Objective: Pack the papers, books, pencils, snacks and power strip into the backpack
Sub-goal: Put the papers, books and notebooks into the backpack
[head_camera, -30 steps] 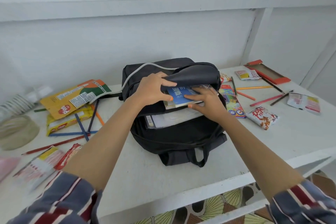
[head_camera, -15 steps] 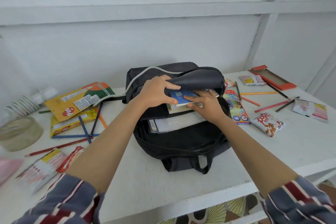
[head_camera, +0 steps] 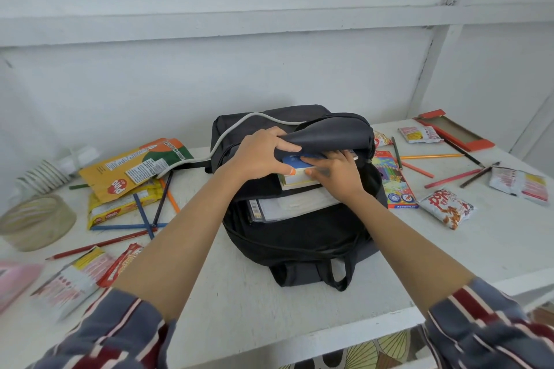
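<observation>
I am looking down at a black backpack [head_camera: 299, 237] lying open-mouthed toward me in the middle of a white table [head_camera: 239, 308]. The table's near edge runs across the bottom of the view, and a strip of bare top lies between it and the bag. The bag's far side sits close to a white panelled wall [head_camera: 269, 69].

My left hand [head_camera: 257, 153] has its fingers curled round the edge of the bag's flap [head_camera: 329, 132] and holds it lifted. My right hand [head_camera: 338, 172] lies on a blue book [head_camera: 295, 162] in the opening, fingers across the cover and thumb against the page edge, pinching it. The book rests on a second book, above a stack of white papers [head_camera: 287, 207] already in the bag. A white cable [head_camera: 236, 132] loops over the bag's top.

Clutter hems in both sides. On the left are an orange pouch [head_camera: 132, 165], crossed pencils [head_camera: 144, 219], a tape roll [head_camera: 36, 220] and snack packets. On the right a coloured pencil box [head_camera: 392, 183] sits just beside the bag, then a snack bag [head_camera: 446, 208], loose pencils and a red tray [head_camera: 452, 129].

Compared with a second ago, the blue book has gone further under the flap and less of its cover shows.
</observation>
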